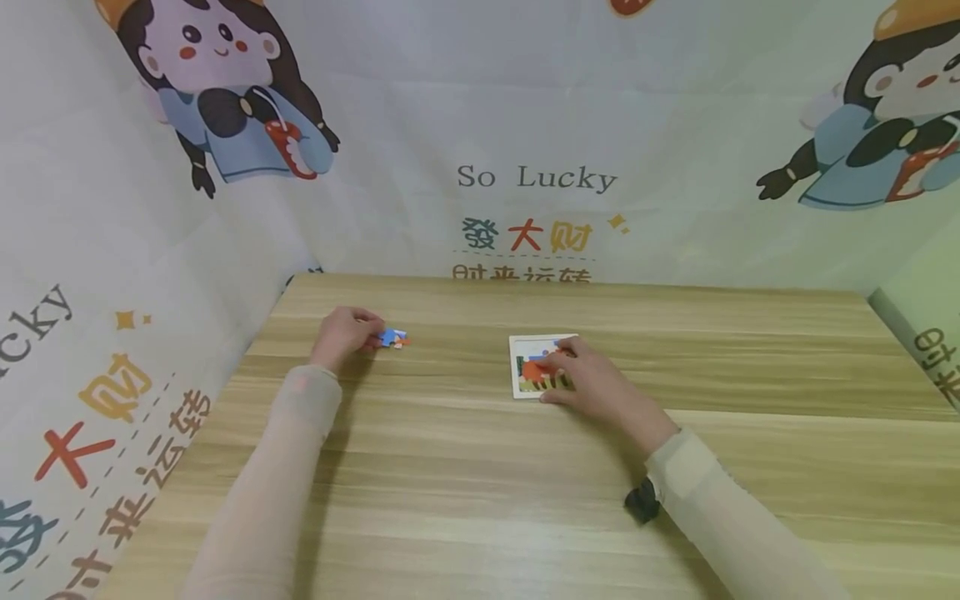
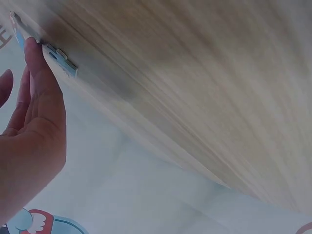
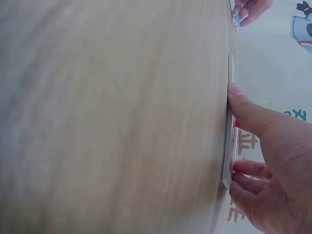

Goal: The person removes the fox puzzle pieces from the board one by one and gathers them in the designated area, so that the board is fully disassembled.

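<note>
The puzzle board (image 1: pixel 534 367), a small white-framed square, lies flat near the middle of the wooden table (image 1: pixel 480 500), and the right hand (image 1: pixel 588 379) is on it. The thumb presses on its near edge while the fingers rest over the coloured picture, loosely bent; the right wrist view shows the board (image 3: pixel 227 146) edge-on, flat against the tabletop, with thumb and fingertips touching it. Well off to the left lies a loose puzzle piece (image 1: pixel 393 337), blue with a bit of orange, flat on the table. The left hand (image 1: pixel 345 333) has its fingertips on that piece; in the left wrist view the fingers (image 2: pixel 41 83) lie fairly straight, touching the piece (image 2: pixel 62 59) at its edge rather than wrapping round it. Both arms wear pale sleeves (image 1: pixel 292 433). Behind and at the sides hangs a printed backdrop (image 1: pixel 536 179) with cartoon figures and the words "So Lucky".
</note>
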Motion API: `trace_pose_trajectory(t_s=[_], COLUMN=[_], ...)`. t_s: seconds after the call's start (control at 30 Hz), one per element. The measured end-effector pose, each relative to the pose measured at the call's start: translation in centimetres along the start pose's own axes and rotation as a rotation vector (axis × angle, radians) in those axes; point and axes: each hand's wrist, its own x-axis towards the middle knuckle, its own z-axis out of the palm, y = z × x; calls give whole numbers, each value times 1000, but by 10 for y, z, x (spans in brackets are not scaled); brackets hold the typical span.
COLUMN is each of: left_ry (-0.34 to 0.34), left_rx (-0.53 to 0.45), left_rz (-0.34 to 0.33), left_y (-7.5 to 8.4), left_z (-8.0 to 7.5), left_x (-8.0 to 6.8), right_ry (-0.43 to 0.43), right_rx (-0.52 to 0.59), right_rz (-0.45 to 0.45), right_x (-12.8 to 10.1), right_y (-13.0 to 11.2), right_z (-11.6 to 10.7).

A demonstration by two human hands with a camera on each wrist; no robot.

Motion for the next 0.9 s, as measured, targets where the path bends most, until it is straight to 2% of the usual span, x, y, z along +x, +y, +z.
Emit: trace_pose_trajectory(t_s=[0.17, 0.37, 0.57, 0.9], left_ry=[28, 41, 18, 4], left_rx=[16, -15, -70, -75], left_rz=[-15, -12, -8, 4], left_y=[2, 4, 7, 17], left_z=[-3, -3, 1, 15], left_x=[-1, -3, -1, -1], right_ry=[-2, -14, -16, -5], right_rx=[0, -5, -2, -2], right_rz=[-1, 10, 21, 13], right_x=[0, -1, 0, -1], right_y=[0, -2, -1, -1], right_z=[-1, -1, 0, -1])
